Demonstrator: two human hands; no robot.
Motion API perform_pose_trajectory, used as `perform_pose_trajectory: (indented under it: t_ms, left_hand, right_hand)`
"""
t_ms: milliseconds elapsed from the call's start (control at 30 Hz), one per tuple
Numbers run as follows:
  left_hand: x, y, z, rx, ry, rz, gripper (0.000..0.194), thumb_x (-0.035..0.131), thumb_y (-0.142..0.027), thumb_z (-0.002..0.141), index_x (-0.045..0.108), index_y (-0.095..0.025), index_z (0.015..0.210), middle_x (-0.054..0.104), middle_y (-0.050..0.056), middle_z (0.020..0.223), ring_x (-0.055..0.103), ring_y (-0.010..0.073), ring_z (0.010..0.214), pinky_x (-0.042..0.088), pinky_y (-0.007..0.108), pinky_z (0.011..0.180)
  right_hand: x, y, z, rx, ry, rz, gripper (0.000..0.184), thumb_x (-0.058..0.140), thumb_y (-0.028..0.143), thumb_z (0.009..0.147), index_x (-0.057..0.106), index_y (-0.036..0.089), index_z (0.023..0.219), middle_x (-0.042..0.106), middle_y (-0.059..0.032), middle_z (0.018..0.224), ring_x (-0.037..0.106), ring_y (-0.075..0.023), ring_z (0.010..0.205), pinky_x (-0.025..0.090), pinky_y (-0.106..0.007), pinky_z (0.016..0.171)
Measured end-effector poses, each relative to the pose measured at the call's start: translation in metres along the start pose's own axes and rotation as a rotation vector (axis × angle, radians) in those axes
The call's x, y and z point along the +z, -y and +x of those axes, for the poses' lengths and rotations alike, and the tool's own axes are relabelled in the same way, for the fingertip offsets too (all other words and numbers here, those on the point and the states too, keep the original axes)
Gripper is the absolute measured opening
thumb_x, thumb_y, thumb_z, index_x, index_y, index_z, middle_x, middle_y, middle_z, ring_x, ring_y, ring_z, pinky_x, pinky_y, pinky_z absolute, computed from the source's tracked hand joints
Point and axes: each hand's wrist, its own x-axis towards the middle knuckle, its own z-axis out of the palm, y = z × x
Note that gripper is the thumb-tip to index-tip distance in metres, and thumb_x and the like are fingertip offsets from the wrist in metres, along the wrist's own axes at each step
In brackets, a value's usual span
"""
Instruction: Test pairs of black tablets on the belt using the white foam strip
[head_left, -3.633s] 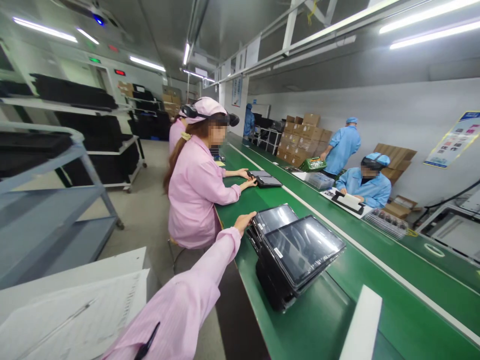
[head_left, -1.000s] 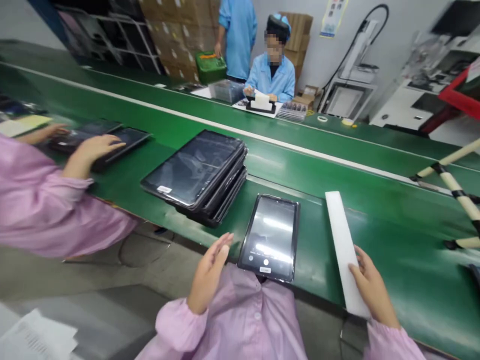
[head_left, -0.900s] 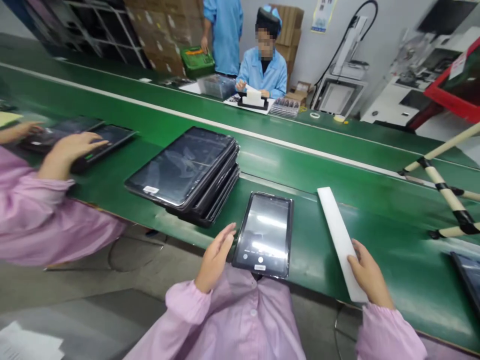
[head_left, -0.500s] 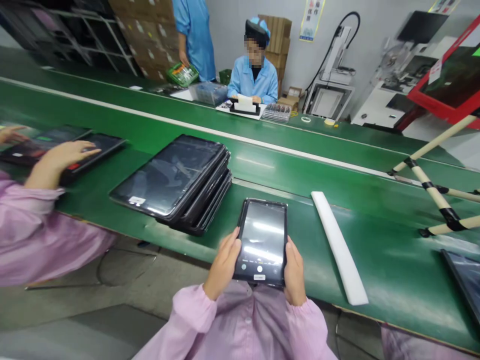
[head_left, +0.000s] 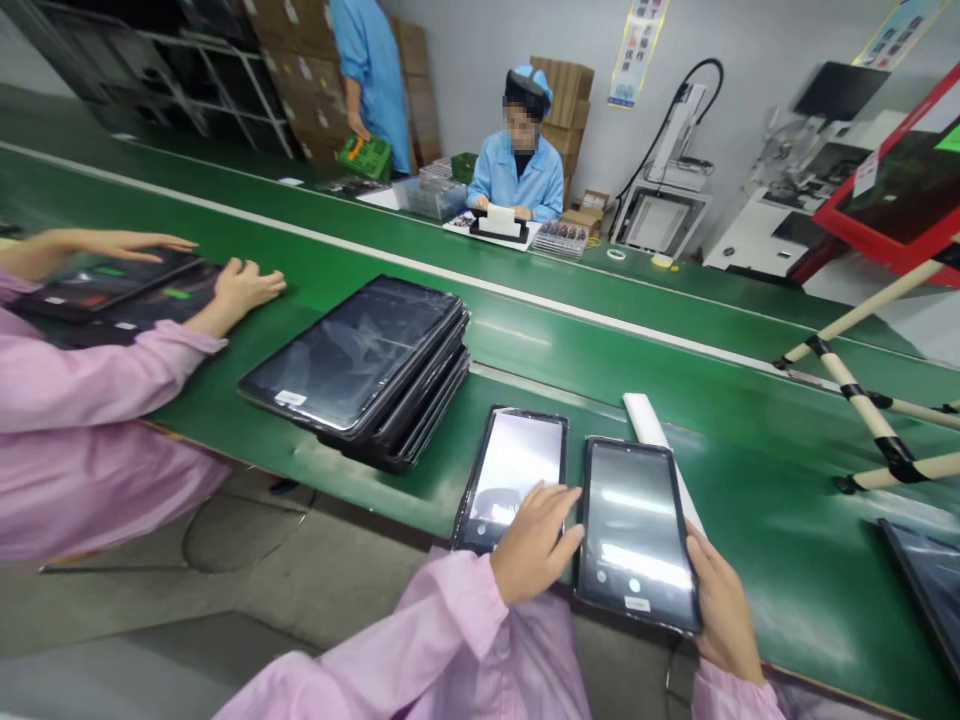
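Since 0.5 s ago, a second tablet (head_left: 637,533) lies beside the first tablet (head_left: 511,477). Left hand (head_left: 534,540), fingers loosely spread, rests on both; right hand (head_left: 716,598) grips the second tablet's right edge.

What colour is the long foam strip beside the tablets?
White; the long foam strip shows best in the head view.

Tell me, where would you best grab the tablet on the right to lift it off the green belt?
Probably by its two long edges, from the near side. The right tablet lies flat, screen up, its near end over the belt's edge. The right hand is already at its right edge; the left hand lies by its left edge.
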Motion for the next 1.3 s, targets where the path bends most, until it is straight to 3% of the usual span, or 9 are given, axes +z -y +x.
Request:
perform_pose_trajectory:
  t_ms: [133, 200, 333, 400, 633, 800, 1100, 1167, 1300]
  left_hand:
    - [-0.032, 0.041, -0.038, 0.041, 0.006, 0.299, 0.099, 0.082, -0.050, 0.084, 0.033, -0.024, 0.166, 0.032, 0.015, 0.173, 0.021, 0.0388, 0.162, 0.009, 0.062, 0.133]
    - [-0.045, 0.064, -0.058, 0.014, -0.041, 0.418, 0.114, 0.090, -0.049, 0.076, 0.027, -0.026, 0.168, 0.024, 0.017, 0.175, 0.014, 0.0430, 0.163, 0.011, 0.068, 0.131]
    - [-0.063, 0.098, -0.080, -0.078, -0.152, 0.445, 0.118, 0.087, -0.042, 0.080, 0.011, -0.030, 0.170, 0.018, 0.018, 0.177, 0.020, 0.0409, 0.162, 0.030, 0.061, 0.128]
    - [-0.071, 0.106, -0.082, -0.119, -0.176, 0.391, 0.114, 0.082, -0.040, 0.084, 0.008, -0.031, 0.170, 0.021, 0.016, 0.176, 0.027, 0.0376, 0.160, 0.034, 0.055, 0.128]
    - [-0.093, 0.113, -0.081, -0.221, -0.184, 0.258, 0.094, 0.073, -0.040, 0.089, 0.024, -0.027, 0.168, 0.037, 0.014, 0.171, 0.037, 0.0352, 0.157, 0.031, 0.054, 0.129]
    - [-0.090, 0.109, -0.083, -0.227, -0.213, 0.243, 0.088, 0.073, -0.045, 0.090, 0.031, -0.029, 0.165, 0.042, 0.012, 0.168, 0.042, 0.0345, 0.154, 0.033, 0.052, 0.129]
    - [-0.091, 0.113, -0.088, -0.228, -0.205, 0.280, 0.092, 0.076, -0.053, 0.088, 0.031, -0.028, 0.165, 0.042, 0.013, 0.167, 0.042, 0.0360, 0.154, 0.034, 0.053, 0.128]
    - [-0.095, 0.112, -0.085, -0.243, -0.209, 0.268, 0.094, 0.077, -0.057, 0.085, 0.036, -0.025, 0.164, 0.045, 0.016, 0.165, 0.045, 0.0379, 0.151, 0.037, 0.055, 0.126]
    - [-0.104, 0.112, -0.069, -0.286, -0.306, 0.156, 0.075, 0.062, -0.065, 0.091, 0.056, -0.018, 0.148, 0.064, 0.019, 0.146, 0.067, 0.0352, 0.126, 0.056, 0.051, 0.107]
  right_hand:
    - [0.017, -0.006, 0.012, -0.121, 0.025, -0.114, 0.076, 0.082, 0.069, 0.071, 0.076, 0.021, 0.129, 0.070, -0.0100, 0.137, 0.061, -0.0392, 0.133, 0.048, -0.051, 0.115]
    - [0.027, -0.009, 0.014, -0.173, 0.057, -0.135, 0.073, 0.079, 0.069, 0.074, 0.077, 0.020, 0.128, 0.068, -0.0104, 0.140, 0.057, -0.0379, 0.138, 0.042, -0.051, 0.120]
    - [0.040, -0.015, 0.015, -0.198, 0.048, -0.147, 0.071, 0.076, 0.069, 0.077, 0.077, 0.019, 0.128, 0.068, -0.0118, 0.141, 0.056, -0.0371, 0.139, 0.039, -0.052, 0.122]
    - [0.043, -0.017, 0.015, -0.188, 0.036, -0.134, 0.071, 0.075, 0.068, 0.078, 0.076, 0.019, 0.129, 0.068, -0.0121, 0.141, 0.056, -0.0368, 0.138, 0.039, -0.052, 0.122]
    - [0.048, -0.017, 0.011, -0.230, 0.008, -0.169, 0.065, 0.071, 0.062, 0.080, 0.076, 0.018, 0.127, 0.069, -0.0132, 0.139, 0.057, -0.0365, 0.137, 0.042, -0.051, 0.119]
    - [0.053, -0.026, 0.002, -0.248, -0.028, -0.164, 0.064, 0.067, 0.061, 0.084, 0.073, 0.018, 0.131, 0.067, -0.0137, 0.141, 0.058, -0.0355, 0.135, 0.038, -0.054, 0.121]
    - [0.059, -0.025, -0.003, -0.241, -0.085, -0.161, 0.066, 0.065, 0.061, 0.084, 0.070, 0.016, 0.133, 0.066, -0.0147, 0.143, 0.056, -0.0340, 0.139, 0.040, -0.048, 0.120]
    - [0.060, -0.028, -0.003, -0.240, -0.086, -0.164, 0.065, 0.063, 0.060, 0.087, 0.069, 0.016, 0.134, 0.065, -0.0141, 0.144, 0.055, -0.0331, 0.139, 0.041, -0.046, 0.119]
    - [0.055, -0.032, -0.005, -0.339, -0.112, -0.257, 0.061, 0.058, 0.055, 0.093, 0.066, 0.014, 0.137, 0.067, -0.0171, 0.139, 0.062, -0.0329, 0.130, 0.044, -0.050, 0.116]
